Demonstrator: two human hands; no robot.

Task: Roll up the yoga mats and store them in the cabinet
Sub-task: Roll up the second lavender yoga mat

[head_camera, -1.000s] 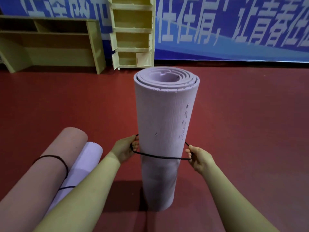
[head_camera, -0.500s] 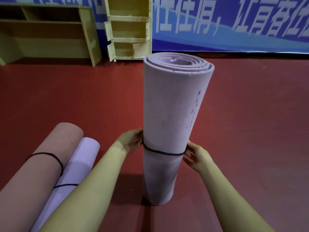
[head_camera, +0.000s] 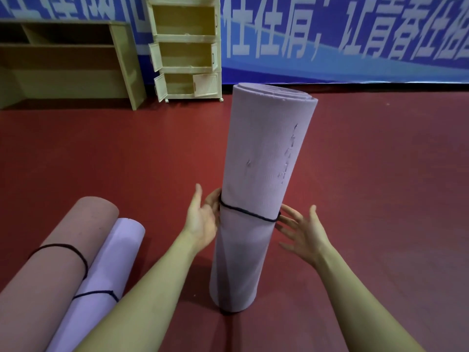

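Observation:
A rolled lilac yoga mat [head_camera: 264,161] stands on end on the red floor, leaning slightly right. A black elastic band [head_camera: 247,214] sits tight around its lower half. My left hand [head_camera: 203,219] is spread beside the mat's left side, fingertips touching it at the band. My right hand [head_camera: 303,231] is open with fingers spread, just off the mat's right side. Two more rolled mats lie at the lower left: a pink mat [head_camera: 53,262] and a pale lilac mat [head_camera: 106,270], each with a black band. The yellow cabinet [head_camera: 186,47] stands at the far wall, doors open.
A low wooden desk [head_camera: 68,64] stands left of the cabinet. A blue banner [head_camera: 342,39] with white characters covers the wall. Red floor [head_camera: 380,186] stretches right of the standing mat and toward the cabinet.
Both hands stretched the black band around the mat, then let it snap tight. The fingers have now opened and come off the band. The view has dropped and shifted left.

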